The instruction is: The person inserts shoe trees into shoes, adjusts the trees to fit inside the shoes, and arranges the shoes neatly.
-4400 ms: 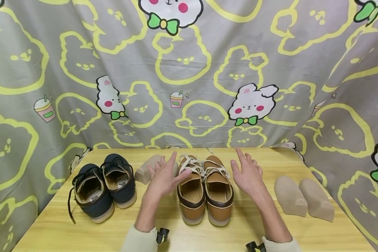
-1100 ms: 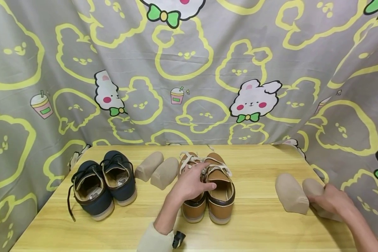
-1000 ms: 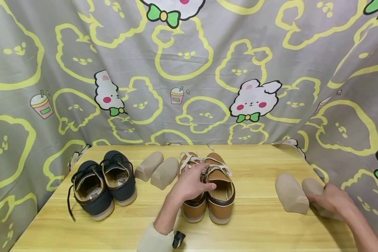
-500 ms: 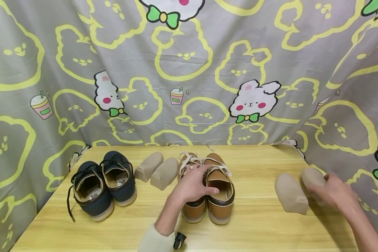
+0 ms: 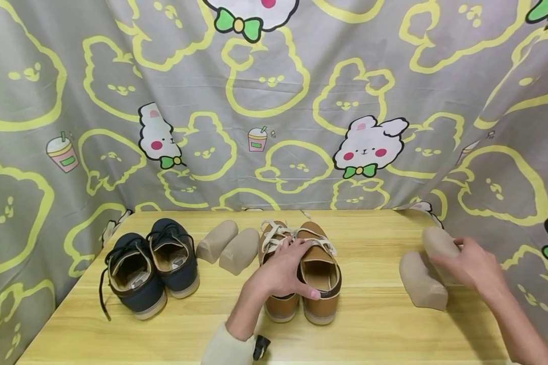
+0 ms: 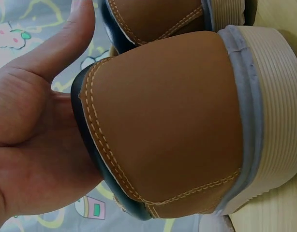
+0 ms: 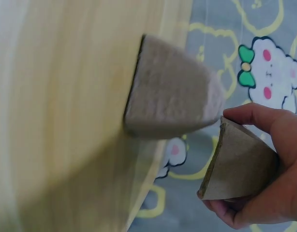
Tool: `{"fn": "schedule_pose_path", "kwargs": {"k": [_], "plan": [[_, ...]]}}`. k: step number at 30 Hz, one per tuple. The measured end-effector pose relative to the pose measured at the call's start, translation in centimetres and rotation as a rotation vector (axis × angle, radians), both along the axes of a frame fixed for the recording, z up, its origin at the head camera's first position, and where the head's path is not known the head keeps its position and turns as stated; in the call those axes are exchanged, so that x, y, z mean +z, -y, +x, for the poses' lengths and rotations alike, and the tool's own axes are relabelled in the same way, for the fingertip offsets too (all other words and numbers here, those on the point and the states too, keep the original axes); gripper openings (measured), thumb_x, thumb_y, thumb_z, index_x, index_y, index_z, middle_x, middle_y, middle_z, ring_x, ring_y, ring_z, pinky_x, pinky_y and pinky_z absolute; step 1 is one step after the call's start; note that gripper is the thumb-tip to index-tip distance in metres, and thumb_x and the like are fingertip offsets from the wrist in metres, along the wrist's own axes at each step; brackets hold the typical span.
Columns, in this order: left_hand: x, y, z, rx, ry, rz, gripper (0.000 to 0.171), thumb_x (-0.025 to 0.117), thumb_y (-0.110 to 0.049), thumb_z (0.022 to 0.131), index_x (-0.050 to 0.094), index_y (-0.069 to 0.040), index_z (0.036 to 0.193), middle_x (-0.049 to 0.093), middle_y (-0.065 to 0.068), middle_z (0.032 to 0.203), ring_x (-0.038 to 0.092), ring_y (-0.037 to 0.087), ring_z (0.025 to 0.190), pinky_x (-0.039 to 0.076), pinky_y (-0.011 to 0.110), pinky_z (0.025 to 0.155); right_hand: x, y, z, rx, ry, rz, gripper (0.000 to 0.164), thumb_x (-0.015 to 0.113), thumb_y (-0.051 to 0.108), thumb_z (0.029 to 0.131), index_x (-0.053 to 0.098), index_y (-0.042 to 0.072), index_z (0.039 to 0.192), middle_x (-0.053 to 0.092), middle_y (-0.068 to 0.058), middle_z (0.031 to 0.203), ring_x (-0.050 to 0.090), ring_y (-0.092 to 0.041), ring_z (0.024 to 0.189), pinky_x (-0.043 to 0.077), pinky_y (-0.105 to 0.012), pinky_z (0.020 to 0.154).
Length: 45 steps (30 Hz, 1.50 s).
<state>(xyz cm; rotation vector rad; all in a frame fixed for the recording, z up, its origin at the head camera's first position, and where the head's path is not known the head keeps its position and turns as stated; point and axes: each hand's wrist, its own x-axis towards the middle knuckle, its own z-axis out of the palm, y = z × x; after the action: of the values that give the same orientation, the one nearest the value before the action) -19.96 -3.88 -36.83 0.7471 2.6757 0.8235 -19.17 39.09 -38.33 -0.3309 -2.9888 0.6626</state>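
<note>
Head, insert point(image 5: 440, 242) in right hand point(image 5: 477, 264), seemingly aloft

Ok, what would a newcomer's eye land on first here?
Probably the loud curtain behind the table, with its printed white rabbit faces. Next, the tan shoes near the middle with the left hand over them, then, farther right, the right hand gripping a beige shoe form clear of the table.

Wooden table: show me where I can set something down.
Bare: between the brown shoes and the beige form lying at right; also the front stretch between navy shoes and left sleeve. Crowded: the row of navy shoes, two more beige forms and brown shoes.
</note>
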Motion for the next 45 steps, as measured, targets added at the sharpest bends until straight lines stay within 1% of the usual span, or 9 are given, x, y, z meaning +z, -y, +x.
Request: {"fn": "schedule_pose_path", "kwargs": {"k": [4, 10, 16, 20, 28, 30, 37, 42, 45], "plan": [[-0.3, 0.0, -0.2, -0.026, -0.029, -0.010, 0.110, 0.092, -0.043, 0.072, 0.032, -0.018, 0.161, 0.028, 0.011, 0.167, 0.008, 0.039, 0.157, 0.014, 0.056, 0.126, 0.8, 1.4, 0.0, 0.024, -0.009, -0.006, 0.091, 0.067, 0.055, 0.089, 0.040, -0.015, 0.139, 0.054, -0.042, 0.124, 0.052, -0.057, 0.101, 0.045, -0.049, 0.071], [-0.7, 0.0, -0.3, -0.042, -0.057, -0.026, 0.114, 0.094, -0.043, 0.069, 0.030, -0.019, 0.161, 0.030, 0.009, 0.166, 0.007, 0.040, 0.157, 0.013, 0.056, 0.126, 2.0, 3.6, -0.1, 0.069, -0.025, -0.004, 0.087, 0.069, 0.053, 0.088, 0.042, -0.012, 0.140, 0.060, -0.037, 0.119, 0.057, -0.051, 0.098, 0.040, -0.036, 0.068], [-0.8, -0.1, -0.2, -0.040, -0.046, -0.050, 0.115, 0.092, -0.046, 0.070, 0.027, -0.020, 0.162, 0.026, 0.011, 0.168, 0.003, 0.038, 0.158, 0.010, 0.054, 0.127, 2.7, 5.8, 0.0, 0.124, -0.081, -0.002, 0.081, 0.074, 0.049, 0.086, 0.046, -0.007, 0.138, 0.062, -0.035, 0.119, 0.062, -0.047, 0.097, 0.042, -0.036, 0.068], [-0.8, -0.2, -0.3, -0.036, -0.043, -0.047, 0.115, 0.091, -0.047, 0.071, 0.027, -0.020, 0.162, 0.025, 0.011, 0.168, 0.003, 0.038, 0.158, 0.010, 0.054, 0.127, 3.1, 7.1, 0.1, 0.157, -0.095, -0.001, 0.076, 0.076, 0.046, 0.084, 0.049, -0.004, 0.135, 0.064, -0.033, 0.117, 0.064, -0.043, 0.094, 0.042, -0.033, 0.066], [-0.9, -0.1, -0.2, -0.033, -0.045, -0.038, 0.114, 0.091, -0.047, 0.071, 0.028, -0.020, 0.162, 0.026, 0.008, 0.168, 0.003, 0.037, 0.158, 0.010, 0.055, 0.126, 3.6, 9.4, 0.0, 0.228, -0.112, -0.008, 0.072, 0.079, 0.040, 0.082, 0.053, -0.006, 0.131, 0.068, -0.028, 0.109, 0.065, -0.034, 0.089, 0.044, -0.032, 0.066], [-0.9, -0.1, -0.2, -0.030, -0.043, -0.037, 0.114, 0.091, -0.047, 0.071, 0.028, -0.020, 0.162, 0.027, 0.007, 0.168, 0.003, 0.038, 0.158, 0.010, 0.055, 0.126, 3.7, 9.9, 0.1, 0.240, -0.107, -0.022, 0.071, 0.080, 0.039, 0.082, 0.053, -0.005, 0.131, 0.068, -0.027, 0.108, 0.065, -0.033, 0.089, 0.044, -0.032, 0.066], [-0.9, -0.1, -0.2, -0.030, -0.041, -0.032, 0.114, 0.091, -0.047, 0.071, 0.029, -0.020, 0.162, 0.028, 0.005, 0.167, 0.003, 0.038, 0.158, 0.010, 0.055, 0.126, 4.5, 12.3, 0.2, 0.273, -0.029, -0.076, 0.077, 0.081, 0.042, 0.081, 0.050, 0.000, 0.137, 0.067, -0.024, 0.112, 0.064, -0.030, 0.090, 0.046, -0.031, 0.066], [-0.8, 0.0, -0.2, -0.033, -0.051, -0.036, 0.113, 0.091, -0.048, 0.071, 0.029, -0.020, 0.162, 0.029, 0.006, 0.167, 0.004, 0.040, 0.157, 0.010, 0.055, 0.126, 5.2, 14.0, 0.2, 0.308, -0.008, -0.099, 0.078, 0.081, 0.042, 0.079, 0.050, 0.001, 0.138, 0.068, -0.021, 0.111, 0.066, -0.025, 0.085, 0.048, -0.032, 0.065], [-0.9, 0.0, -0.3, -0.038, -0.060, -0.035, 0.113, 0.091, -0.048, 0.071, 0.030, -0.019, 0.161, 0.030, 0.007, 0.167, 0.005, 0.040, 0.157, 0.010, 0.056, 0.126, 5.4, 14.7, 0.2, 0.323, 0.004, -0.124, 0.077, 0.081, 0.041, 0.079, 0.050, 0.002, 0.138, 0.067, -0.023, 0.116, 0.068, -0.022, 0.082, 0.050, -0.032, 0.064]]}}
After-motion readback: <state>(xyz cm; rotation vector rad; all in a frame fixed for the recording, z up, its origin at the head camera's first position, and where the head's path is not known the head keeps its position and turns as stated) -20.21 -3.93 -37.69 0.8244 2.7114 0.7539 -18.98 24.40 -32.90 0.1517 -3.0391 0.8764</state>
